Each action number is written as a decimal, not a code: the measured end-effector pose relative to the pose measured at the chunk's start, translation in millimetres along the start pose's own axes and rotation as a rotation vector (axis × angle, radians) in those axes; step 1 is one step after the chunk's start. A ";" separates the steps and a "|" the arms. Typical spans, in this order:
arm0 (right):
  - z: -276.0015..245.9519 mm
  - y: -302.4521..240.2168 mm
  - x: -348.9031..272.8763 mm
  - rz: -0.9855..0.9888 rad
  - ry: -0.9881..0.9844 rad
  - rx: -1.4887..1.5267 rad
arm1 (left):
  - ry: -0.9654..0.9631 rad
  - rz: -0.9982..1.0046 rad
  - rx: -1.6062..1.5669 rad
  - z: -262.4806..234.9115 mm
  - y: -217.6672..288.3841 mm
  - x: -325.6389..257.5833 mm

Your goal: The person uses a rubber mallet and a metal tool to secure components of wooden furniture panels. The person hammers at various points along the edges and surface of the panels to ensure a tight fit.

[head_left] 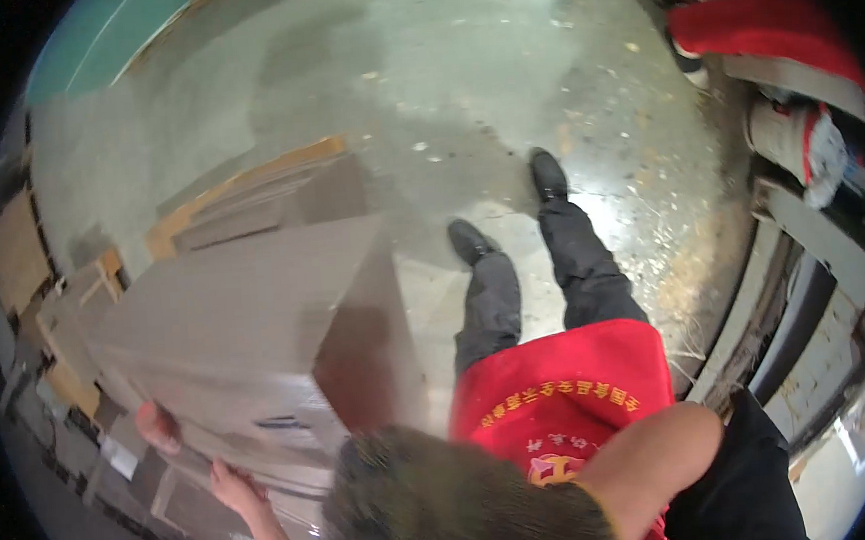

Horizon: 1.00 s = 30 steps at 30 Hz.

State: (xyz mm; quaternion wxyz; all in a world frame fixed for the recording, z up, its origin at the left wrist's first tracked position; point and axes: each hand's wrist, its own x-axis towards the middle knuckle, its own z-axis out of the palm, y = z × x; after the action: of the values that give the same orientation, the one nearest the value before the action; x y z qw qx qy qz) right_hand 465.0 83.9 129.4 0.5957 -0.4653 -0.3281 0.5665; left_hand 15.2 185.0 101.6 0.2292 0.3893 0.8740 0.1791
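A large brown carton, shiny as if wrapped in clear film, stands left of my legs. My left hand is bare and reaches the carton's near left edge. Its fingers look curled together, and what they hold is too small to tell. Just beyond it is a rounded, pinkish shape that I cannot make out. My right hand, in a dark fuzzy glove with a yellowish cuff, looms large and blurred in front of my red apron. The glove's fingers are smeared, and it covers part of the carton's near end.
Flat brown cardboard is stacked behind the carton. More boxes and boards line the left side. To the right are a metal frame, a white and red bucket and red cloth. Small scraps dot the grey floor.
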 end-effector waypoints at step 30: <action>7.6 281.8 -24.2 0.712 0.842 0.731 | -0.476 1.001 0.361 154.9 154.4 -63.1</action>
State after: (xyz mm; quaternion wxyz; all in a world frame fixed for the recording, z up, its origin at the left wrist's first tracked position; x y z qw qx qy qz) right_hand 350.4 40.4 -125.6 0.5690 -0.4950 0.3202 0.5734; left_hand 228.6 255.5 65.2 0.2368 0.8174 0.5247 0.0215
